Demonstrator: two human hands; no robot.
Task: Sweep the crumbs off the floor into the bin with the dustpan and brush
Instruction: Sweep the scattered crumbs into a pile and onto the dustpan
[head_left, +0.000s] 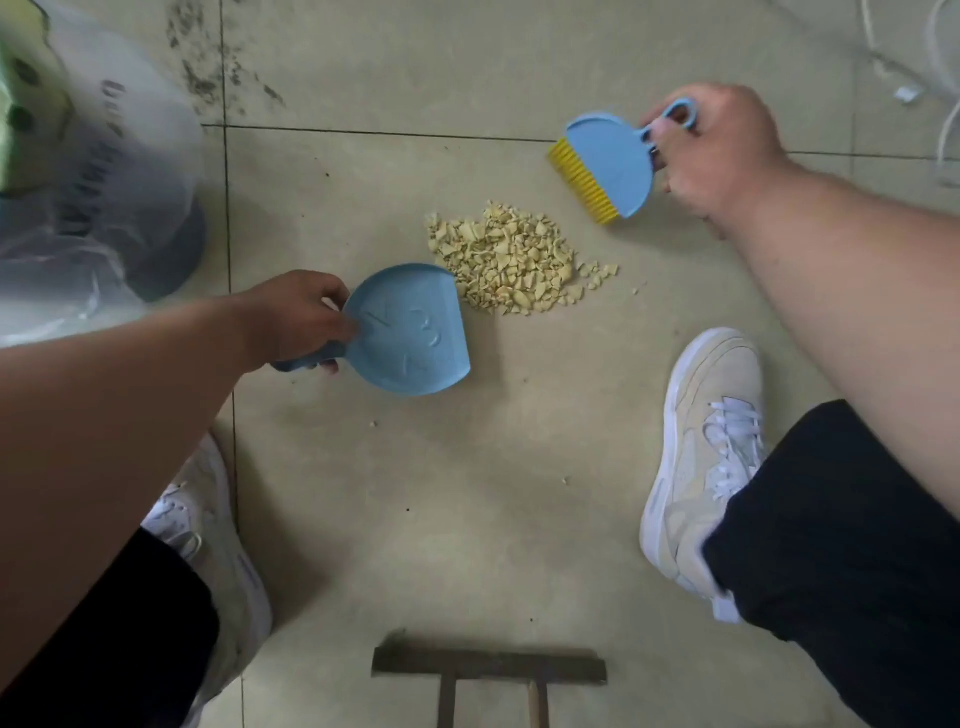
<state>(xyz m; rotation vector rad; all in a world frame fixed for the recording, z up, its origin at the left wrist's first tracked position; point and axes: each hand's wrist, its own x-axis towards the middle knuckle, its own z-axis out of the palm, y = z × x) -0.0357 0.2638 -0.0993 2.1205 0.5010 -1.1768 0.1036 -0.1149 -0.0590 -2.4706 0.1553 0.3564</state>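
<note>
A heap of pale yellow crumbs (506, 262) lies on the tiled floor. My left hand (293, 322) grips the handle of a small blue dustpan (410, 332), whose open edge touches the heap's lower left side. My right hand (719, 148) holds a blue brush (610, 161) with yellow bristles by its loop handle. The brush hovers up and right of the heap, apart from it. The bin (98, 192), lined with a clear plastic bag, stands at the far left.
My two pale sneakers, one (704, 452) on the right and one (213, 525) on the left, flank the floor below the heap. A dark wooden piece (488, 670) lies at the bottom centre. White cables (935, 78) trail at the top right. A few stray crumbs dot the tile.
</note>
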